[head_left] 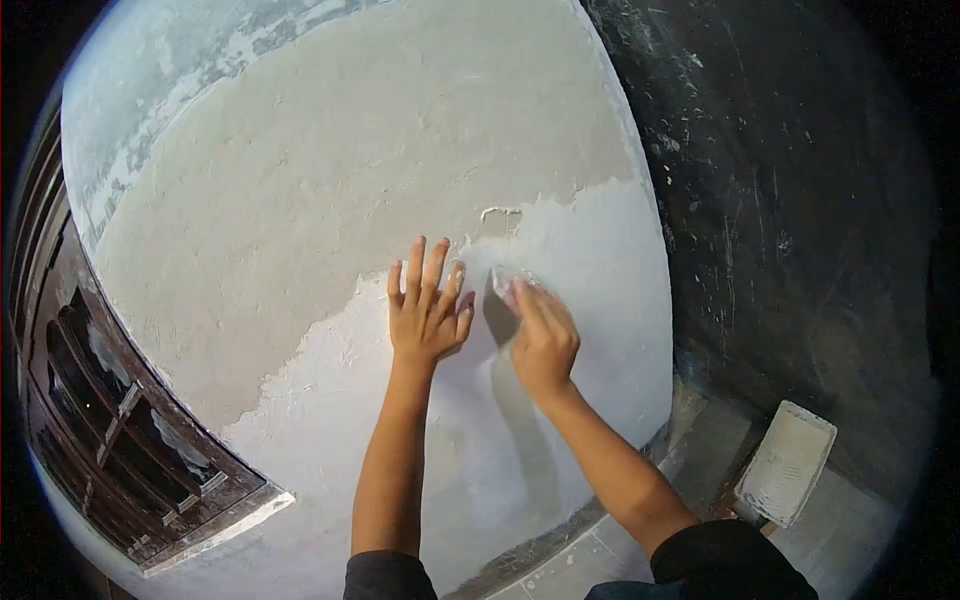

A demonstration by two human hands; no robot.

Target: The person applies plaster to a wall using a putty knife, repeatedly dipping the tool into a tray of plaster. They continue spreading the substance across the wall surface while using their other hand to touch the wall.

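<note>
Sleeves (720, 560) dark at bottom edge, our forearms bare above them. Left grip (428, 310) flat on wall (350, 150), fingers spread wide, holding nothing. Right grip (543, 340) closed around putty blade (503, 283); blade pressed to wall just beside left fingertips. White putty coat (600, 300) on lower wall, upper part bare grey. White tray (787, 462) on floor, lower right. Dark wooden frame (120, 420) far left.

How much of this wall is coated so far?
Done: the white coat covers the lower part. In hand: the right hand holds a blade to the coat's upper edge, with the left hand flat beside it. Left: the grey wall above.
</note>
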